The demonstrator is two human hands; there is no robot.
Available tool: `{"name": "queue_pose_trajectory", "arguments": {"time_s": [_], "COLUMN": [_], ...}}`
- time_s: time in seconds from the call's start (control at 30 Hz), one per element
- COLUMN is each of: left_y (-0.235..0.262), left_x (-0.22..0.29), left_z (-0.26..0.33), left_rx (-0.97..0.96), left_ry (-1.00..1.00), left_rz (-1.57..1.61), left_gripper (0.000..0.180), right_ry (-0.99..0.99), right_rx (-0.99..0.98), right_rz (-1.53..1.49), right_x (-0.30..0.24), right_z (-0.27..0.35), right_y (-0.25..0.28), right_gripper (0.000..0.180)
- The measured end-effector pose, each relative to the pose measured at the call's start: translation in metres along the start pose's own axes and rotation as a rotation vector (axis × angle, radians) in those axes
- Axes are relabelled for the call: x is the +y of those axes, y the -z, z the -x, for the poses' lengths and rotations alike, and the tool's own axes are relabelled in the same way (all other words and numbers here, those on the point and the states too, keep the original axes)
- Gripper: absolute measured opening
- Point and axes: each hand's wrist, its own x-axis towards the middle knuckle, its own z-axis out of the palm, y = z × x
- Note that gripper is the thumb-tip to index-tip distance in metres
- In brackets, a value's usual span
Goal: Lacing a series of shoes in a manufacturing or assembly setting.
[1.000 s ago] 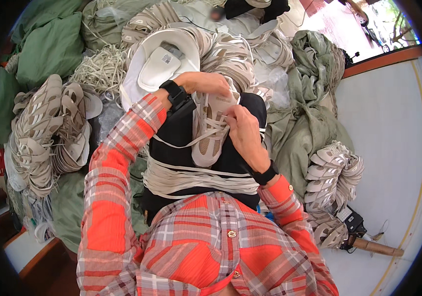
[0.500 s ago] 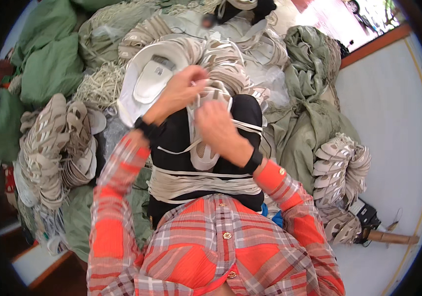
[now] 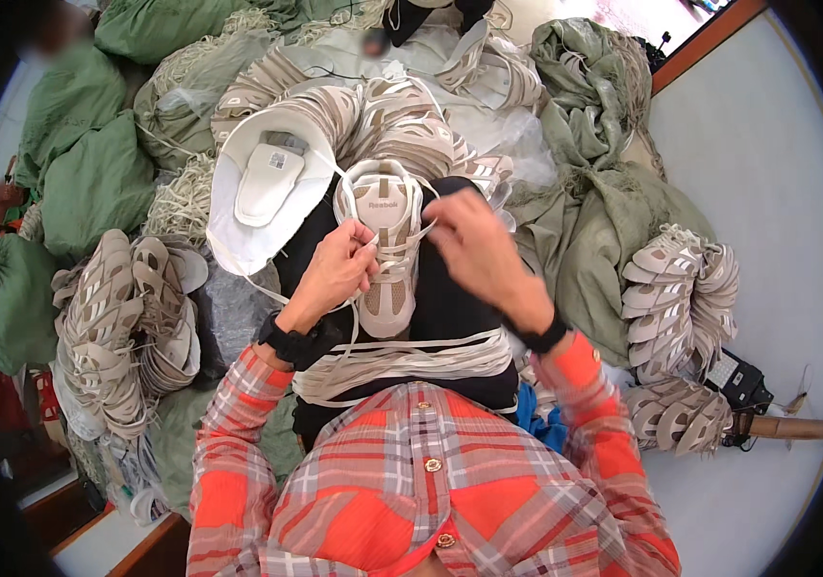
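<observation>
A beige-and-white shoe upper lies across my black-trousered thighs, toe toward me, with its tongue standing up at the far end. White laces cross its front in rows. My left hand is closed in a pinch on a shoelace at the upper's left edge. On the other side, my right hand has its fingertips together on the lace at the right edge; that hand is slightly blurred. Nearer my body, a bundle of loose white laces stretches across my lap.
Beyond my knees sit stacked shoe uppers and a white piece with an insole. More uppers are piled at left and right. Green sacks surround them. A dark device and a bamboo pole lie at right.
My hands have moved apart, the left to the shoe upper's left edge and the right outward to its right. The tongue and lacing now show between them. The whole view has shifted slightly.
</observation>
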Motion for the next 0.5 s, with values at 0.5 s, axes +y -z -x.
{"name": "queue_pose_trajectory", "arguments": {"time_s": [0.5], "left_y": [0.025], "left_x": [-0.004], "left_z": [0.005], "left_rx": [0.077], "left_ry": [-0.202], "left_rz": [-0.245], "left_gripper": [0.014], "right_ry": [0.222], "right_rx": [-0.952], "right_rz": [0.218], "right_x": [0.002], "right_z": [-0.029], "right_y": [0.051], "right_gripper": [0.016]}}
